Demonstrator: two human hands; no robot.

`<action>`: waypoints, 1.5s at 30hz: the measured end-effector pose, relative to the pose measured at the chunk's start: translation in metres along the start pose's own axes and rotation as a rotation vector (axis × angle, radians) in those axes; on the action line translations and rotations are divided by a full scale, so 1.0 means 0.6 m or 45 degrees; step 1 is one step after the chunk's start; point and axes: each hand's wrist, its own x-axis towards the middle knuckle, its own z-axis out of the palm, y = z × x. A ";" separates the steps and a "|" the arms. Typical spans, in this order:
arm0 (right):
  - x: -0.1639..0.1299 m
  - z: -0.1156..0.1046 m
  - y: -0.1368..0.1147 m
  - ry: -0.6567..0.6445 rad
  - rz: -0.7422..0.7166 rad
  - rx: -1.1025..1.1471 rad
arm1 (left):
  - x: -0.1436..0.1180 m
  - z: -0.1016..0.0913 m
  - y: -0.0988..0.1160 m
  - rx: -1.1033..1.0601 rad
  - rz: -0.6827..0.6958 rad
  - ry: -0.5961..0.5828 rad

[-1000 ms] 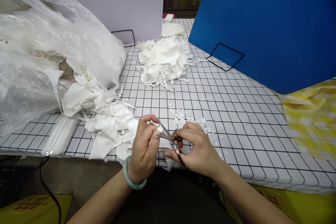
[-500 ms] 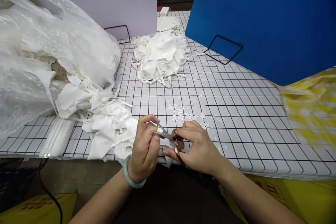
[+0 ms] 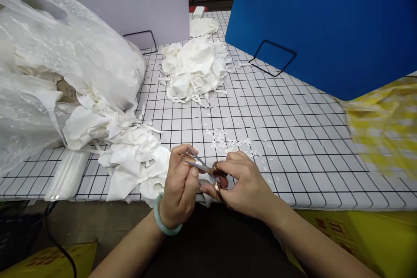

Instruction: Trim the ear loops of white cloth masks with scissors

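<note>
My right hand [image 3: 246, 182] grips small scissors [image 3: 209, 169] with bronze-coloured handle loops. Their blades are spread apart and point left, at the fingers of my left hand [image 3: 180, 184]. That hand is closed, with thumb and fingers pinched together and a green bangle [image 3: 160, 219] on its wrist. A piece of white fabric [image 3: 207, 200] shows between and below the hands; most of it is hidden behind them. White fabric pieces [image 3: 130, 156] with thin strips lie heaped left of my left hand. Beyond my right hand, tiny white clippings [image 3: 224, 139] are scattered on the checked tablecloth [image 3: 293, 139].
A large clear plastic bag [image 3: 81, 43] of white fabric stands at left, beside a white power strip [image 3: 67, 176]. Another white fabric pile [image 3: 197, 67] lies farther back. A lilac panel [image 3: 146, 0] and a blue panel [image 3: 309, 17] stand behind. Yellow checked cloth [image 3: 384, 126] is at right.
The view has shifted slightly, so the table's contents sit a little farther left. Both hands stay almost in place, with the scissors still spread; less white shows by the blades.
</note>
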 end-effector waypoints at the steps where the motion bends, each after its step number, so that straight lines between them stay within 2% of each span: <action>1: -0.002 -0.001 0.000 0.003 0.011 -0.009 | 0.001 0.002 0.000 -0.002 0.004 -0.002; 6: -0.017 -0.013 0.009 0.067 0.044 -0.037 | 0.011 0.018 -0.001 -0.023 0.023 -0.070; 12: -0.052 -0.025 0.037 0.189 0.122 -0.142 | 0.027 0.057 -0.005 -0.119 0.064 -0.225; 14: -0.063 -0.029 0.052 0.188 0.240 -0.125 | 0.031 0.069 -0.009 -0.167 0.055 -0.263; 18: -0.071 -0.044 0.076 0.122 0.632 0.084 | 0.031 0.071 -0.017 -0.258 -0.039 -0.281; 20: -0.071 -0.044 0.077 0.104 0.688 0.217 | 0.025 0.059 -0.019 -0.281 -0.106 -0.273; 22: -0.070 -0.029 0.067 0.063 0.647 0.342 | 0.012 0.037 -0.022 -0.277 -0.182 -0.249; 24: -0.071 0.004 0.049 -0.051 0.595 0.457 | -0.008 0.008 -0.027 -0.165 -0.245 -0.202; 26: -0.072 0.046 0.030 -0.176 0.542 0.528 | -0.033 -0.024 -0.034 0.059 -0.321 -0.180; 28: -0.068 0.083 0.015 -0.237 0.509 0.559 | -0.056 -0.053 -0.039 0.206 -0.440 -0.227; 30: -0.052 0.102 0.006 -0.238 0.515 0.617 | -0.066 -0.075 -0.043 0.152 -0.590 -0.289; 32: -0.020 0.098 -0.001 -0.210 0.508 0.717 | -0.052 -0.087 -0.045 -0.068 -0.730 -0.280; 34: 0.028 0.077 -0.010 -0.144 0.432 0.818 | -0.007 -0.094 -0.044 -0.300 -0.794 -0.223; 35: 0.058 0.061 -0.016 -0.115 0.373 0.854 | 0.028 -0.097 -0.042 -0.388 -0.769 -0.195; 38: 0.180 -0.002 -0.038 0.016 0.131 0.860 | 0.178 -0.111 -0.026 -0.473 -0.469 -0.123; 39: 0.231 -0.028 -0.046 0.135 0.026 0.804 | 0.238 -0.117 -0.019 -0.474 -0.335 -0.102; 42: 0.390 -0.114 -0.056 0.687 -0.173 0.617 | 0.409 -0.135 -0.007 -0.480 0.063 0.035; 43: 0.436 -0.140 -0.052 0.803 -0.237 0.550 | 0.452 -0.138 -0.011 -0.425 0.174 0.106; 45: 0.499 -0.172 -0.030 0.876 -0.280 0.463 | 0.499 -0.139 -0.037 -0.218 0.200 0.149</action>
